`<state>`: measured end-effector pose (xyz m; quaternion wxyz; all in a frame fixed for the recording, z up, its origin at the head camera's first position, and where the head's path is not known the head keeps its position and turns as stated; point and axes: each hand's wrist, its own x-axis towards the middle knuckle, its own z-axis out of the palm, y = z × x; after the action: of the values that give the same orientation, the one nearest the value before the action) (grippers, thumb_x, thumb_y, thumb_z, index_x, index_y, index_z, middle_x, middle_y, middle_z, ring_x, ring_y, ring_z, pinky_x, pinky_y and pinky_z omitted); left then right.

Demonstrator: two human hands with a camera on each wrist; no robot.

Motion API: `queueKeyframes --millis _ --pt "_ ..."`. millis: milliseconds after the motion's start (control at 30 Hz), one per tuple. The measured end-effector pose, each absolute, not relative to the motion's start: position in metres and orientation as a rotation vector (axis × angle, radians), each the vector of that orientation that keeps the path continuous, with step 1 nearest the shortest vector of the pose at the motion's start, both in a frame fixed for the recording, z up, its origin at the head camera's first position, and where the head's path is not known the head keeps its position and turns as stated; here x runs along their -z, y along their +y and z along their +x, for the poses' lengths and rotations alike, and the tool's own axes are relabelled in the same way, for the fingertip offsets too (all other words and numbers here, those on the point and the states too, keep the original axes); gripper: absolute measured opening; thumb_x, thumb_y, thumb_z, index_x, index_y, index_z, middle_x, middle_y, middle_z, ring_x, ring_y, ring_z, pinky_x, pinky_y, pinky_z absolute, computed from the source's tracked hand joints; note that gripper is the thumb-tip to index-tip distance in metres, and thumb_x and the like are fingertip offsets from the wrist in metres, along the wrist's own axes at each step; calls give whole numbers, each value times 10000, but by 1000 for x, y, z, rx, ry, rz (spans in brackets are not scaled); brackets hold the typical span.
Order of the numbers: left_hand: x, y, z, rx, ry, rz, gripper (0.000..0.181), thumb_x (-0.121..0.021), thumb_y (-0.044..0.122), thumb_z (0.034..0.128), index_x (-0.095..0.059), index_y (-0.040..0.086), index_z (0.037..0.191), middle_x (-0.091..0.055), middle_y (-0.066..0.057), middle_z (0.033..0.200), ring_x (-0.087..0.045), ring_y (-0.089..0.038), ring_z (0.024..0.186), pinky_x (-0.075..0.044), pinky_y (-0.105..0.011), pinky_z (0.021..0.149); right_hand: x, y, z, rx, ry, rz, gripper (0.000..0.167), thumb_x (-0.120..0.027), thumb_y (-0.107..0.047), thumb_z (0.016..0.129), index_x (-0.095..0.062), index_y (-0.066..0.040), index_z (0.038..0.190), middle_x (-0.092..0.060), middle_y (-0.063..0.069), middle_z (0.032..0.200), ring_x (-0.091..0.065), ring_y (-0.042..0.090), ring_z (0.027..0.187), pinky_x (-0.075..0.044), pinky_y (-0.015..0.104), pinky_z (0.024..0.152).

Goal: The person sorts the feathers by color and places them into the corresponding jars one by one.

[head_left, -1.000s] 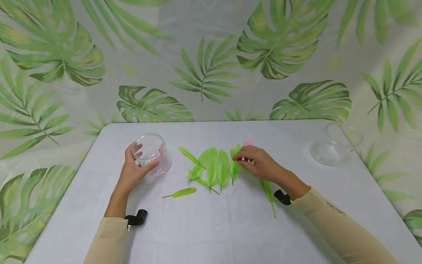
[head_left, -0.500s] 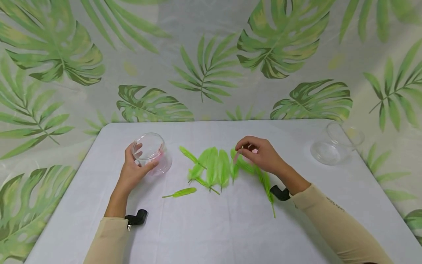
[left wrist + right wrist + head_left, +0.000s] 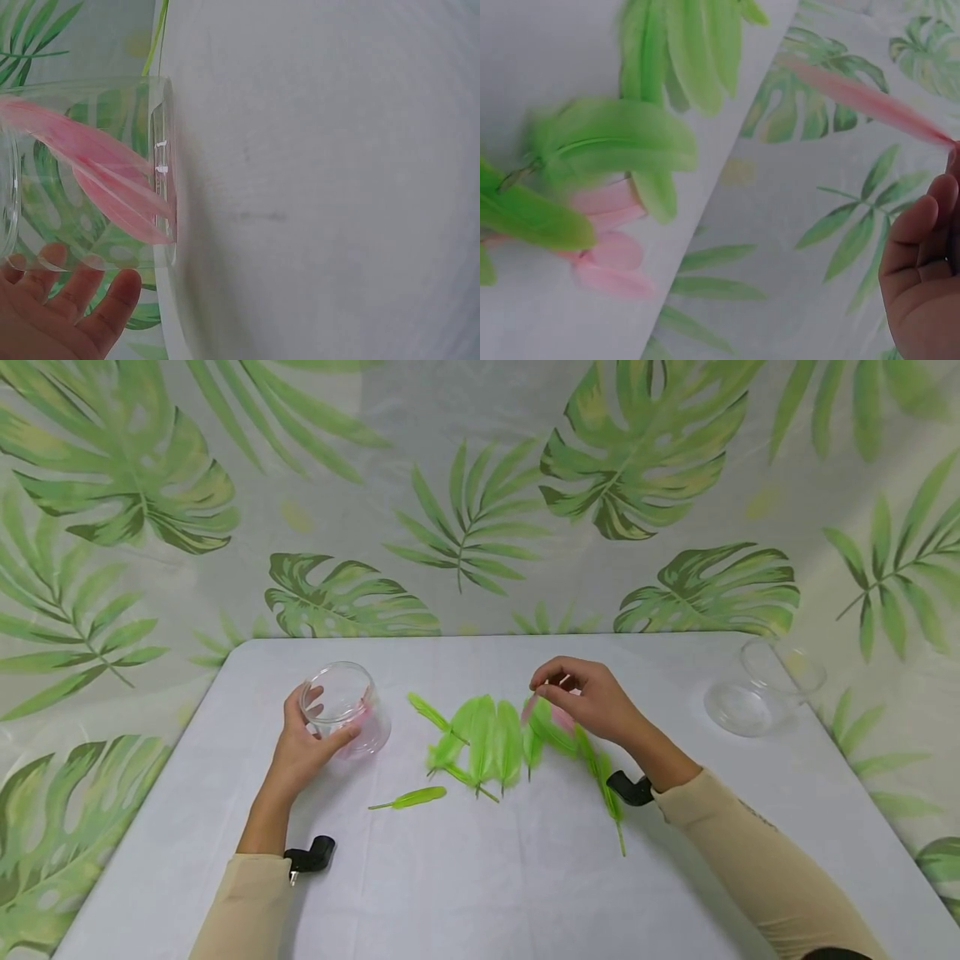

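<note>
1. On the left, a clear glass jar (image 3: 341, 697) is held upright, its mouth uncovered, by the left grip (image 3: 303, 750); thumb and fingers are clamped around its side, and its near wall is partly covered by the thumb.
2. Inside that jar, pink feathers (image 3: 112, 180) are seen leaning slantwise through the glass.
3. A beige left sleeve (image 3: 247, 902) is worn, with a black left wrist camera (image 3: 311, 855) fixed at its cuff.
4. On the white-covered counter (image 3: 442, 885), a lone green feather (image 3: 420, 797) is set apart, nearer the person than the row of green feathers (image 3: 482, 743) laid across the middle.
5. Above that row's right part, a single pink feather (image 3: 529, 705) is pinched by the right grip (image 3: 588, 697), thumb and fingertips together on its end.
6. Loose pink feathers (image 3: 615, 262) are left lying beside the green ones, partly covered by them and, from above, by the right grip.
7. A black right wrist camera (image 3: 630, 788) is worn beside the beige right sleeve (image 3: 757, 860); its dark printed mark cannot be read.
8. At far right, a second clear container (image 3: 738, 708) is placed near the counter's edge.
</note>
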<state>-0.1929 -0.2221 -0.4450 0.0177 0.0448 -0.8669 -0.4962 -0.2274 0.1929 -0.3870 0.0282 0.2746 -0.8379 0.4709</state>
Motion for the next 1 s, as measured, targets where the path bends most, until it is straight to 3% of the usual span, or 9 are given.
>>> queueKeyframes --millis 233,367,567,867,1000 --pt "447 -222 -194 1538 -2690 135 1070 -794 319 832 -36 170 1572 -241 -80 1647 -268 -358 1502 -277 -610 1186 383 181 -235 -1675 -2510 829 119 -612 -88 969 -689 -50 1053 -694 41 1051 -617 85 914 -529 229 773" --pt "446 -222 -194 1540 -2682 131 1067 -794 318 833 -39 171 1572 -243 -75 1646 -271 -357 1501 -279 -607 1186 379 174 -239 -1765 -2493 784 123 -615 -99 969 -685 -53 1060 -689 32 1054 -620 93 943 -531 233 793" --pt "445 -221 -193 1550 -2677 129 1068 -797 325 829 -42 186 1572 -241 -67 1646 -267 -353 1502 -278 -605 1188 375 162 -248 -1923 -2450 680 139 -620 -100 967 -665 -24 1075 -685 -61 1023 -628 94 962 -525 225 797" --pt "443 -221 -195 1562 -2661 121 1057 -800 325 826 -62 176 1568 -248 -70 1643 -269 -356 1501 -275 -610 1187 370 134 -263 -2186 -2295 528 84 -624 -134 971 -647 -116 1050 -678 -104 983 -622 197 1013 -521 227 812" --pt "445 -222 -194 1560 -2675 138 1059 -797 327 828 -55 178 1569 -244 -75 1644 -264 -359 1503 -277 -610 1186 368 117 -266 -2212 -2274 548 88 -626 -124 968 -648 -98 1049 -675 -91 979 -623 183 1008 -519 241 822"
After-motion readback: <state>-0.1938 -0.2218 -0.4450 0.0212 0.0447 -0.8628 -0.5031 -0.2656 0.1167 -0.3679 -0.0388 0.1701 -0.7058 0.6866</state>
